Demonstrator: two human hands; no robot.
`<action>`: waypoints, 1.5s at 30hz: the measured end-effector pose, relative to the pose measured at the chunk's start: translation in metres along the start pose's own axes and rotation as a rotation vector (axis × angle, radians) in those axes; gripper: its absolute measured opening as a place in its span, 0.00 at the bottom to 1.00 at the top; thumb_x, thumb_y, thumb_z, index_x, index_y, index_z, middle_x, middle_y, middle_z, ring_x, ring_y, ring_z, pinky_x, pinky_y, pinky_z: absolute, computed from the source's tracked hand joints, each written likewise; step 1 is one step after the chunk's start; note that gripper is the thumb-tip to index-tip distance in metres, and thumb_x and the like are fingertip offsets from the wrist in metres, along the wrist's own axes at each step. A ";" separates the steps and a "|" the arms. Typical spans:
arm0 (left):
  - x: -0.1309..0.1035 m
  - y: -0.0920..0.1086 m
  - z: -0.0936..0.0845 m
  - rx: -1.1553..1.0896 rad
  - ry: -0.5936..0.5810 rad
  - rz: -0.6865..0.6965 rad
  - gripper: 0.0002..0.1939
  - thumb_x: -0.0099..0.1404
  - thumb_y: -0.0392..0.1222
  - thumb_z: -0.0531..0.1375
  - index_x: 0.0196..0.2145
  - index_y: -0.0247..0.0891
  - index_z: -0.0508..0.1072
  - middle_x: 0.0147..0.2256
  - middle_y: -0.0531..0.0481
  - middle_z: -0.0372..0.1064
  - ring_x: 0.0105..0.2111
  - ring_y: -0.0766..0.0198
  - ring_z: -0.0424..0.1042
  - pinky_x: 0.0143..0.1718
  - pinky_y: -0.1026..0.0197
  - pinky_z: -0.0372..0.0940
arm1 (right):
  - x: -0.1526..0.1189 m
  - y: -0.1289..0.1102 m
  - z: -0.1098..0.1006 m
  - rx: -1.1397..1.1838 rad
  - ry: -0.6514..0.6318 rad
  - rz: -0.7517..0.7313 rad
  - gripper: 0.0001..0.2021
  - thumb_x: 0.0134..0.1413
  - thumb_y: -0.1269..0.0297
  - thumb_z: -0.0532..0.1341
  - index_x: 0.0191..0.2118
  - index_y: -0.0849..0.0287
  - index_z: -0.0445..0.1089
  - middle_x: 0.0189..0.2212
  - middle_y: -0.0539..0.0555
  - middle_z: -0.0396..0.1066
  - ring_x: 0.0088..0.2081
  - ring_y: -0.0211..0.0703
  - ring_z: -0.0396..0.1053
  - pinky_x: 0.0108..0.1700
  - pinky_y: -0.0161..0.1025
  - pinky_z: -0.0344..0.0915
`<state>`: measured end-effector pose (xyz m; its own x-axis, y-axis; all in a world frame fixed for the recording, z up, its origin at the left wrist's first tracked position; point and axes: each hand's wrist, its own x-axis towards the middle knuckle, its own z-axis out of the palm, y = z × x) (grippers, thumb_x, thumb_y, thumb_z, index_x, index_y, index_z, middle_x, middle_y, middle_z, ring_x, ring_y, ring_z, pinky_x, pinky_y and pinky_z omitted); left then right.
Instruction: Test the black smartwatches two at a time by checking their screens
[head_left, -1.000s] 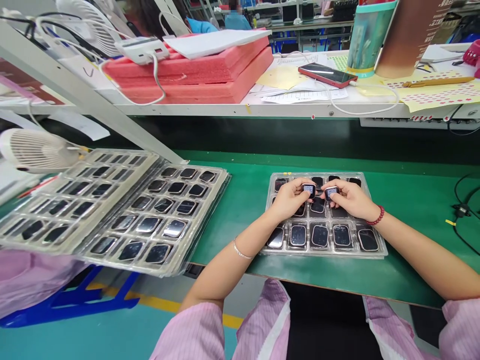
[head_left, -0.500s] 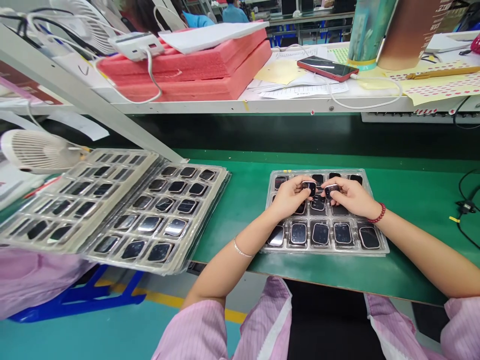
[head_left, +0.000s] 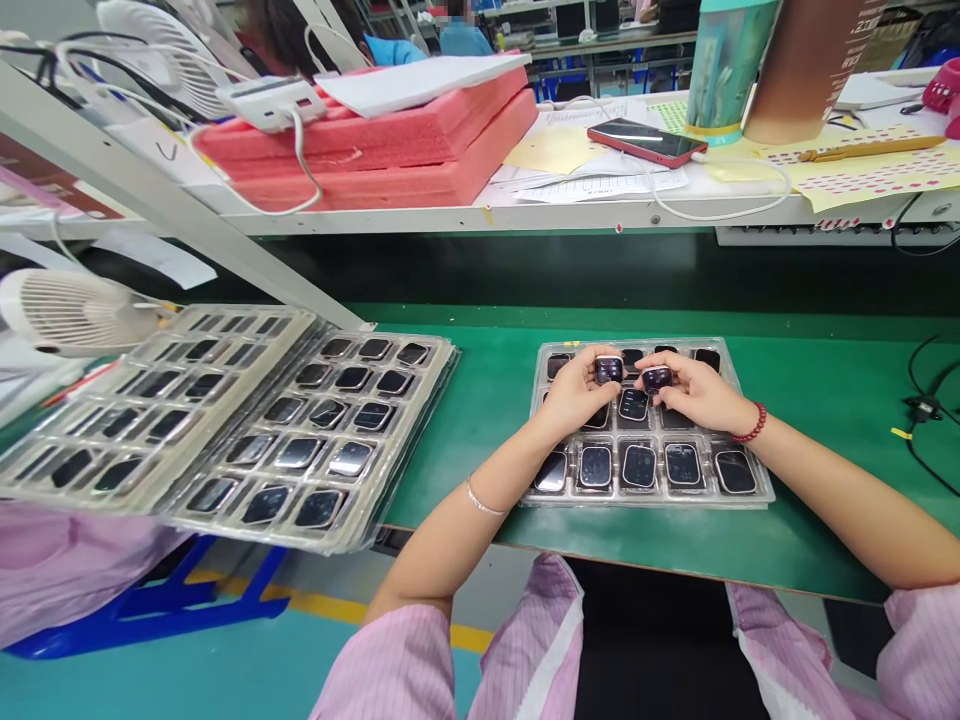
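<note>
Above the back part of a clear plastic tray (head_left: 536,498), my left hand (head_left: 576,395) is closed on a square smartwatch body (head_left: 608,370) with a dark, shiny face. A similar watch body (head_left: 657,379) sits in the fingers of my right hand (head_left: 694,390), just to the right of the first. The two watch bodies are close together but apart, both with their dark faces turned toward me. In the tray's pockets lie rows of strapless watches, such as a front-row watch (head_left: 639,466). My hands and wrists hide some pockets of the middle and back rows.
Two stacks of similar trays, a near stack (head_left: 300,455) and a far-left stack (head_left: 127,440), overhang the bench (head_left: 480,430) on the left. A white fan (head_left: 75,310) stands beyond. On the shelf are red foam blocks (head_left: 375,150) and a phone (head_left: 645,142). Black cables (head_left: 926,405) lie at right.
Both hands stay over the tray with a watch body each. The two watch bodies have tilted so their dark faces show more fully. The whole view has shifted slightly.
</note>
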<state>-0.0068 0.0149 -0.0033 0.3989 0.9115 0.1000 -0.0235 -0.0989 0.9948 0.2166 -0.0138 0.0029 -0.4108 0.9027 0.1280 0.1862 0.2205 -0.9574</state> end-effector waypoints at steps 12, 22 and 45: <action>0.002 0.000 -0.001 -0.032 -0.008 -0.022 0.21 0.55 0.29 0.60 0.47 0.37 0.70 0.43 0.46 0.75 0.41 0.61 0.76 0.40 0.62 0.70 | -0.001 -0.003 0.000 -0.003 0.022 0.007 0.17 0.52 0.68 0.61 0.49 0.58 0.73 0.45 0.58 0.78 0.36 0.45 0.78 0.37 0.43 0.76; -0.001 0.003 -0.001 -0.012 -0.029 0.002 0.23 0.56 0.34 0.66 0.50 0.38 0.70 0.43 0.46 0.76 0.42 0.61 0.77 0.41 0.62 0.70 | -0.001 -0.002 0.000 0.045 -0.003 0.040 0.21 0.51 0.69 0.63 0.53 0.56 0.72 0.47 0.58 0.77 0.40 0.46 0.79 0.40 0.42 0.78; -0.001 0.002 0.000 -0.052 -0.068 0.001 0.22 0.56 0.31 0.61 0.50 0.36 0.70 0.51 0.42 0.73 0.47 0.59 0.76 0.45 0.59 0.73 | 0.001 -0.001 -0.002 0.104 0.076 0.095 0.22 0.49 0.69 0.64 0.53 0.58 0.68 0.45 0.59 0.77 0.34 0.43 0.76 0.35 0.41 0.77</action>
<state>-0.0070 0.0138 -0.0011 0.4604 0.8819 0.1015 -0.0711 -0.0773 0.9945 0.2174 -0.0126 0.0041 -0.3260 0.9440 0.0507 0.1258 0.0964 -0.9874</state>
